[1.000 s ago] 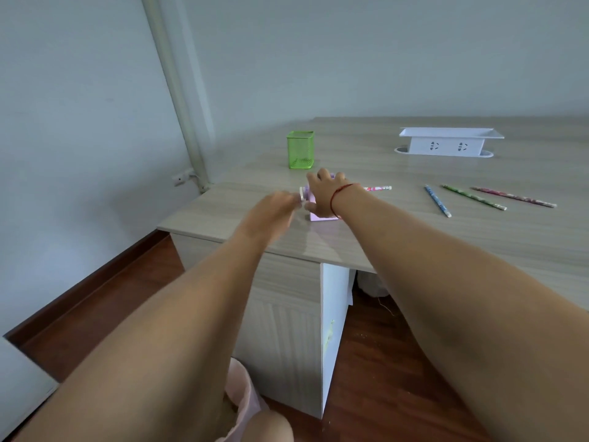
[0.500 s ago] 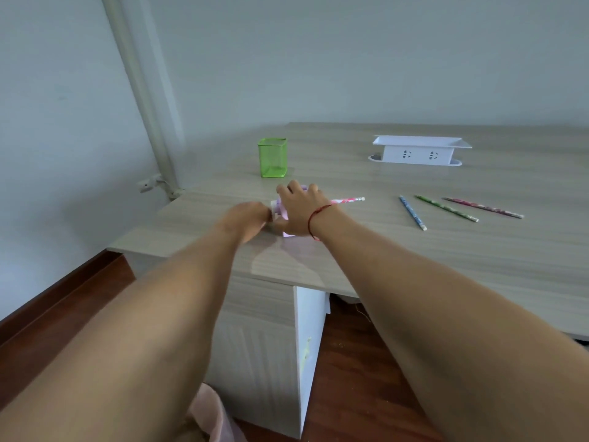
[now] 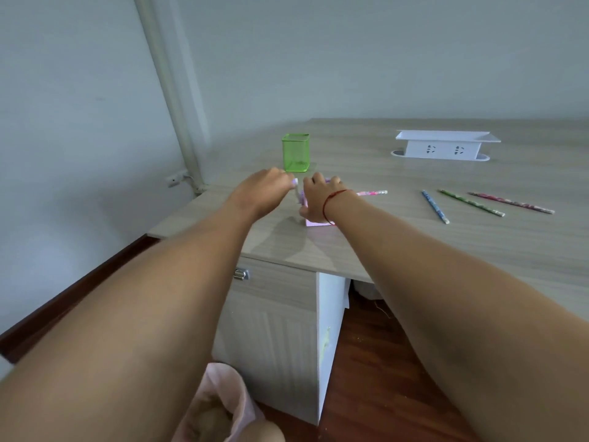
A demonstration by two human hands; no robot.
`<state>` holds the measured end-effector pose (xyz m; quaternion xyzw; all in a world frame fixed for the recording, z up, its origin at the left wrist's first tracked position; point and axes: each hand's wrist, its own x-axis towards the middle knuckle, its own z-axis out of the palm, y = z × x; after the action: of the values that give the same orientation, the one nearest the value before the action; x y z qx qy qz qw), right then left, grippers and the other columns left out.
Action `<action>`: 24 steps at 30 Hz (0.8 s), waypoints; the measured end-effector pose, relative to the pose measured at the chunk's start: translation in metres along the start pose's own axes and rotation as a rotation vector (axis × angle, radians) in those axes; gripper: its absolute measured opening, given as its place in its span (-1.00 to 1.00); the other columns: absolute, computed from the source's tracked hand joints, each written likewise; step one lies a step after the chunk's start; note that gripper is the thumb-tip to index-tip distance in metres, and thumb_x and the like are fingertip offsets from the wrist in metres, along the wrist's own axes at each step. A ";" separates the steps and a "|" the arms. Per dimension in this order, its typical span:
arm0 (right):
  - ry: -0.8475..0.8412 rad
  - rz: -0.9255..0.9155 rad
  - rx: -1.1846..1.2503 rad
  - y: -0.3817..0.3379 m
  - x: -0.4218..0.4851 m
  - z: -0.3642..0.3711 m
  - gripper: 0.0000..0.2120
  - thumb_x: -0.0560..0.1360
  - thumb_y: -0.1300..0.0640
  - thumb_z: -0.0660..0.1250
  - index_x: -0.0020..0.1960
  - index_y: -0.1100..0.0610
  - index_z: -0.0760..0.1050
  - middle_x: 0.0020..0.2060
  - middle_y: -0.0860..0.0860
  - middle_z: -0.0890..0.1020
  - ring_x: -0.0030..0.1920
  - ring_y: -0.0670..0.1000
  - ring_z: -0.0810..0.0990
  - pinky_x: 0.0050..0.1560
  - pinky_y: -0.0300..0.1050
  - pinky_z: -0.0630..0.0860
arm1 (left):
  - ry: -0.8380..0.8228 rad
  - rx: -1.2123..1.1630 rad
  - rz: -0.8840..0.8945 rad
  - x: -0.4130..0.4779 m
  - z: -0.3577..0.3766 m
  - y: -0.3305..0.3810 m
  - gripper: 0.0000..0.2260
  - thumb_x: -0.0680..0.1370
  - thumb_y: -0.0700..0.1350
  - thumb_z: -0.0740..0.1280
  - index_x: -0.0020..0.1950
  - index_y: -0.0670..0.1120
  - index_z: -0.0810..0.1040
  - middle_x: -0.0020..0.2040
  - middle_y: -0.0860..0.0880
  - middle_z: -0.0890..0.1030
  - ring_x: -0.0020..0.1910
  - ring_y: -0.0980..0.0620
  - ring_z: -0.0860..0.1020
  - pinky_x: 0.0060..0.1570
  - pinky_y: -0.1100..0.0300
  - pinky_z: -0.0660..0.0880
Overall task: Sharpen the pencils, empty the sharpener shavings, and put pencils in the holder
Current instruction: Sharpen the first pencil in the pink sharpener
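Right grip (image 3: pixel 318 199) clamps the sharpener (image 3: pixel 314 222); left grip (image 3: pixel 266 189) pinches its crank (image 3: pixel 296 183); cranking hard could skid it, snapping the pencil (image 3: pixel 371 193) lead

1. Before the green mesh pencil holder (image 3: pixel 295 153), the right grip (image 3: pixel 318 199) covers most of the pink plastic sharpener (image 3: pixel 315 223).
2. The left grip (image 3: pixel 264 193) is blurred around the crank (image 3: pixel 295 182).
3. The pink patterned pencil (image 3: pixel 373 193) has its left end hidden.

Red thread bracelet (image 3: pixel 325 204), R wrist.

Head view, angled down over desk (image 3: pixel 414 237)
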<state>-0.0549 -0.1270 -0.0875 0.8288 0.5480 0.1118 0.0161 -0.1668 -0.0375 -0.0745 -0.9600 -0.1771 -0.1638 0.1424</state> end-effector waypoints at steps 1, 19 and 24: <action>-0.001 -0.004 -0.014 0.000 0.000 0.000 -0.47 0.57 -0.05 0.16 0.42 0.22 0.21 0.37 0.16 0.33 0.35 0.22 0.39 0.33 0.03 0.32 | 0.003 0.009 0.002 -0.006 -0.001 0.004 -0.73 0.62 -0.11 0.07 -0.06 -0.20 0.51 -0.07 -0.24 0.57 -0.06 -0.26 0.55 -0.15 -0.05 0.45; 0.012 -0.049 0.101 0.003 0.001 0.005 -0.48 0.53 -0.09 0.18 0.37 0.19 0.26 0.36 0.15 0.34 0.33 0.29 0.38 0.31 0.07 0.33 | -0.379 0.033 -0.114 0.001 0.042 0.016 -0.72 0.63 -0.11 0.13 0.20 -0.20 0.53 0.16 -0.25 0.56 0.15 -0.24 0.54 0.05 0.06 0.43; 0.031 -0.055 0.103 0.006 0.002 0.005 -0.52 0.52 -0.04 0.18 0.35 0.18 0.29 0.33 0.14 0.37 0.30 0.26 0.41 0.29 0.06 0.33 | -0.226 0.090 -0.048 0.020 0.041 -0.009 -0.78 0.62 -0.11 0.15 0.15 -0.12 0.53 0.06 -0.22 0.57 0.10 -0.22 0.56 -0.03 0.03 0.46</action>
<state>-0.0482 -0.1272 -0.0913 0.8114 0.5756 0.0958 -0.0321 -0.1418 -0.0099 -0.1028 -0.9603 -0.2224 -0.0498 0.1607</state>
